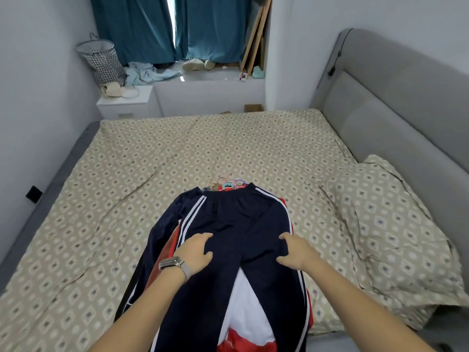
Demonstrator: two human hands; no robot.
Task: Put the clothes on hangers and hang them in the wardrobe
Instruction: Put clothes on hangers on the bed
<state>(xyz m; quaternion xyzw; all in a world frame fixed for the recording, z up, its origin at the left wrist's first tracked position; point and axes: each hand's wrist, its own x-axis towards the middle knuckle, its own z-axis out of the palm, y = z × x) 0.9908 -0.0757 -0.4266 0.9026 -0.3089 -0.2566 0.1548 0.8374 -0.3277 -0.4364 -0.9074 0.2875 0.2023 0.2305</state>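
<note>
Navy track trousers [236, 224] with white side stripes lie on top of a pile of clothes at the near middle of the bed [152, 161], waistband away from me. My left hand [196, 250], a watch on its wrist, grips the fabric of the left leg. At the right leg, my right hand [295, 250] pinches the fabric between thumb and curled fingers. Red and white garments [243, 313] show beneath the trousers. Several coloured hangers [228, 182] poke out just beyond the waistband. No wardrobe is in view.
A pillow [380, 219] in the same patterned cloth lies at the right by the grey padded headboard [380, 110]. A white nightstand [127, 102] and a checked bag [104, 62] stand beyond the bed's far left corner, under teal curtains [165, 26].
</note>
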